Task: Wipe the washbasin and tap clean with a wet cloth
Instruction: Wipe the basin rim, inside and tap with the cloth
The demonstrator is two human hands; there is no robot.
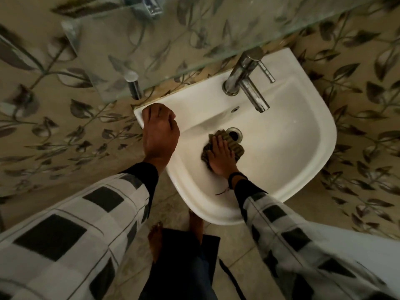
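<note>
Right hand (220, 156) flat on cloth (237, 148), fingers straight and close together, pressing it to basin (281, 137) floor, at drain's (235, 133) front-left edge. Left hand (160, 131) grips basin's rear-left corner, fingers curled over rim, seemingly bracing.

Risks: cloth edge slipping into drain; knuckles striking spout on reach back.

Tap (249, 83) at rear edge, no hand on it. Glass shelf (151, 50) overhangs rear, crowds tap base.

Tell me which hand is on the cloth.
The right hand: its straight fingers press the cloth down beside the drain, while the left hand only grips the washbasin rim.
</note>
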